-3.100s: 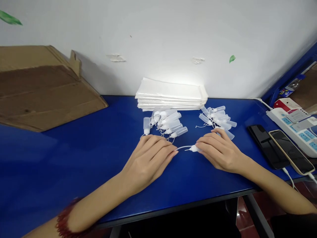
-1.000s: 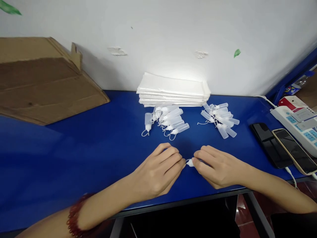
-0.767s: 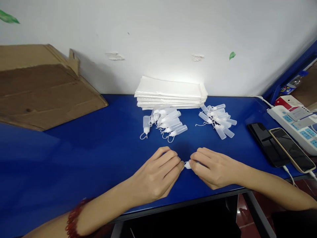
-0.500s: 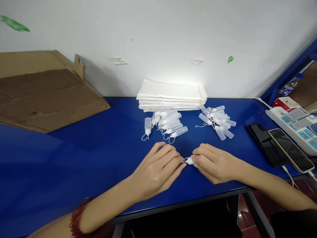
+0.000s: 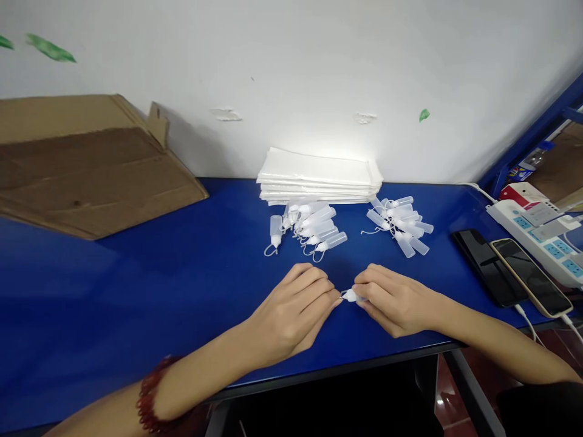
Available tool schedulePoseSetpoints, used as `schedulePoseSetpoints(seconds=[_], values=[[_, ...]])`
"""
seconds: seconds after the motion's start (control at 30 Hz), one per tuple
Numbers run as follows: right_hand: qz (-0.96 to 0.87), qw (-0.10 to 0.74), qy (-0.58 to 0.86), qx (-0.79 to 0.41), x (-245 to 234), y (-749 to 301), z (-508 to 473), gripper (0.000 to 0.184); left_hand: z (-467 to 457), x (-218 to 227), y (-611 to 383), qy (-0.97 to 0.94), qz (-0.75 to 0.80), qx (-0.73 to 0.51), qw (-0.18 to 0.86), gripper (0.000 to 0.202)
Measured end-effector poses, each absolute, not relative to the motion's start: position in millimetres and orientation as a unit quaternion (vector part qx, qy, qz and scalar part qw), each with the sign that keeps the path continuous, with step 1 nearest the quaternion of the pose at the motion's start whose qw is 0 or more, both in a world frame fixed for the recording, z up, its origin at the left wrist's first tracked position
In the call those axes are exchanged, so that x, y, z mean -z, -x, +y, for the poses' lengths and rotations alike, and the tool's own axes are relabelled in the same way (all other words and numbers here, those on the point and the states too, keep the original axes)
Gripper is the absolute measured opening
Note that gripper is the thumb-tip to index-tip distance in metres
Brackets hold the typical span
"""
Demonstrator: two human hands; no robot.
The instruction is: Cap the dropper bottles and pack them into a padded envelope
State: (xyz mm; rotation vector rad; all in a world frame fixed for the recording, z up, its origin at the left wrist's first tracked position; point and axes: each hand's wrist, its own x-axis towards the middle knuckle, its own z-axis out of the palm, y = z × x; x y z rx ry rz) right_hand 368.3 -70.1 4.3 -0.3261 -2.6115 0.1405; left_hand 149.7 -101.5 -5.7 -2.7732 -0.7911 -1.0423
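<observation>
Over the front of the blue table (image 5: 191,285), a small translucent dropper bottle (image 5: 350,295) with a white top lies between my hands. My right hand (image 5: 394,300) grips its body, most of which the fingers cover. The fingertips of my left hand (image 5: 298,309) pinch the thin tether or cap at the nozzle end; exactly which part is hidden. Just beyond my left hand is a pile of similar bottles (image 5: 319,229) with looped tethers. A second pile of bottles (image 5: 403,221) lies beyond my right hand, some tethers loose.
White flat packets (image 5: 319,176) are stacked against the wall. A cardboard box (image 5: 91,176) stands at the back left. Two phones (image 5: 489,267) (image 5: 531,276) on cables and a white power strip (image 5: 537,240) occupy the right side.
The camera view has shifted slightly. My left fingertips remain at the nozzle end, where less of the tether loop shows. My right hand keeps its hold on the bottle.
</observation>
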Motion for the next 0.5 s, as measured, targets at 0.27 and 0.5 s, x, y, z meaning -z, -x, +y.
schedulePoseSetpoints(seconds=[0.27,0.5], values=[[-0.968,0.221,0.117,-0.032,1.3,-367.3,-70.5,0.019,-101.4,11.3,-150.2,0.910,-0.252,0.324,0.057,0.018],[-0.970,0.211,0.119,-0.029,2.1,-366.2,-70.0,0.020,-100.4,11.4,-149.9,0.912,-0.254,0.314,0.071,0.018]])
